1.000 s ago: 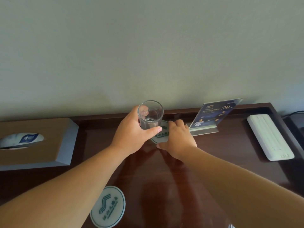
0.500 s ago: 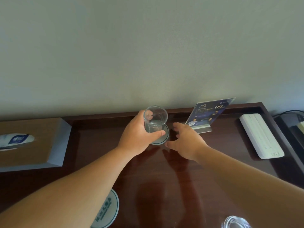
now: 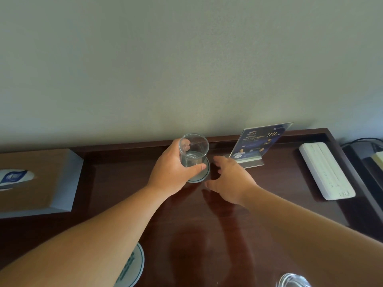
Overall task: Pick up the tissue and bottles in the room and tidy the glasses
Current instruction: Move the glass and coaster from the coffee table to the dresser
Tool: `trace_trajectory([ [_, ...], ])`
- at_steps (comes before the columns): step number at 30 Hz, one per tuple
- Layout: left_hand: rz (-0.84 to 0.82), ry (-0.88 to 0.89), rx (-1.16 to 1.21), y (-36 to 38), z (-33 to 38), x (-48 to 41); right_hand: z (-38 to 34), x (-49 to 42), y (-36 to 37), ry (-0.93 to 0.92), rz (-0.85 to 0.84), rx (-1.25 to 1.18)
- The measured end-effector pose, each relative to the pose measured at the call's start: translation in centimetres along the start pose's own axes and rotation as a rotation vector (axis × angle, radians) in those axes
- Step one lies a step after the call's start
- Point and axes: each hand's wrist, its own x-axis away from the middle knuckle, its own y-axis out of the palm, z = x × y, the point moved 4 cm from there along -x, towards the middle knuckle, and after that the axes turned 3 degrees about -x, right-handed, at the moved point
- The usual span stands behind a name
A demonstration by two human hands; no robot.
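The left hand (image 3: 171,172) grips the clear glass (image 3: 193,151), fingers and thumb wrapped round its lower wall; the glass stands upright over a round white coaster (image 3: 205,172) near the back edge of the dark wooden table (image 3: 269,204), and contact between the two cannot be confirmed. The right hand (image 3: 230,179) is released, fingers spread and holding nothing, just beside the coaster. A second coaster (image 3: 135,264) and a second glass (image 3: 294,280) sit at the near edge, a tissue box (image 3: 37,179) at far left
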Motion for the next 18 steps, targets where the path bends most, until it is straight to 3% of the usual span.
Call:
trace_trajectory([
  [11,-0.059,-0.049,-0.008,-0.7,0.2,0.9,-0.6,1.0,-0.7,-0.027,-0.027,-0.020],
  [18,0.047,-0.146,-0.068,-4.5,0.8,5.4,-1.3,2.9,-2.6,-0.093,-0.041,0.016],
])
